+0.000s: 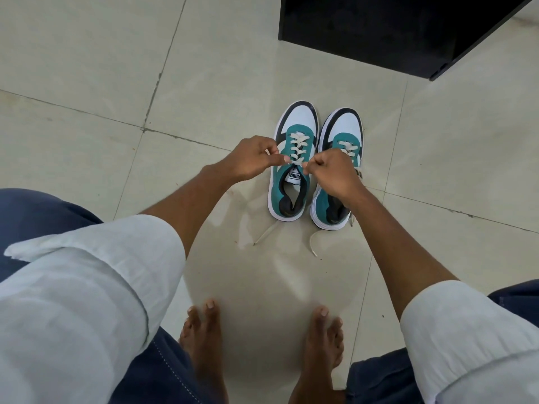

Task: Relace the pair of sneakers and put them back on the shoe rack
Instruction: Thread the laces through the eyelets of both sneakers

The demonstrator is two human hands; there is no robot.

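Note:
Two teal, white and black sneakers stand side by side on the tiled floor, toes pointing away from me. The left sneaker (294, 158) has its white lace (296, 147) crossed up the eyelets. My left hand (253, 157) and my right hand (332, 173) each pinch that lace near the top eyelets, one on either side of the tongue. Two loose lace ends (264, 234) trail on the floor in front of the shoes. The right sneaker (338, 170) is partly hidden under my right hand and wrist.
A black piece of furniture (393, 30) stands on the floor at the top right, just beyond the shoes. My bare feet (262, 345) are planted near the bottom, knees in blue trousers on both sides. Pale floor tiles (102, 68) stretch to the left.

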